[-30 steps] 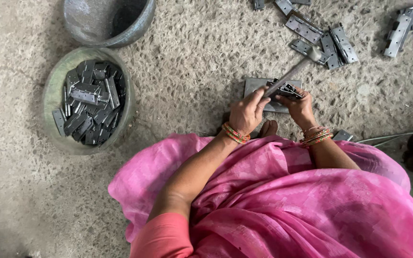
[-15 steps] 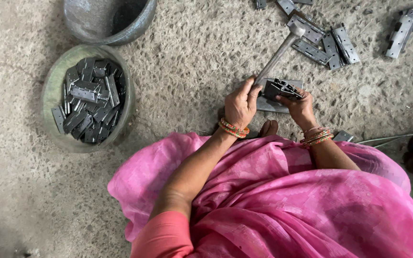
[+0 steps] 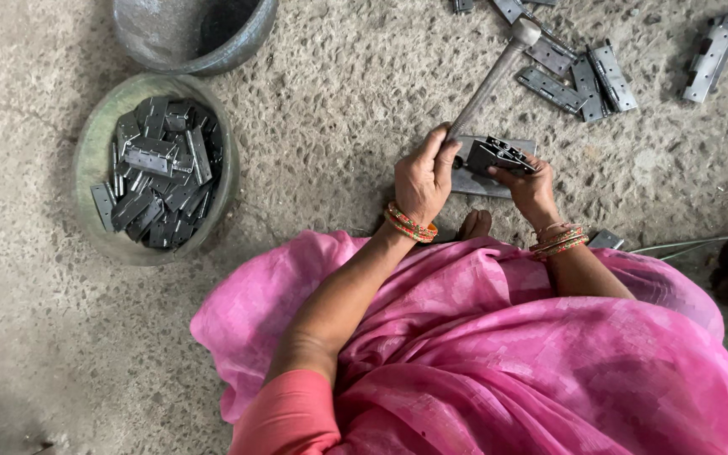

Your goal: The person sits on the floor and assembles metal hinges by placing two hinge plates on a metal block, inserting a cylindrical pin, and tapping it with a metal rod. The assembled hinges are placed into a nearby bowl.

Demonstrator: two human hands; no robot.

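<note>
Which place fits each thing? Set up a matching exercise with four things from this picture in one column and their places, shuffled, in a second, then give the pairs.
Things:
1. hammer
2. hinge
3. green bowl
4. metal plate

Places:
A. flat on the floor under the hands
B. in the left hand, head raised
C. at the left, full of hinges
D. in the right hand

Pairs: 1-B, 2-D, 3-C, 4-A

Hinges [image 3: 157,181] in bowl [image 3: 94,152] left of hands; loose hinges [image 3: 579,80] beyond, on floor [image 3: 339,101]
</note>
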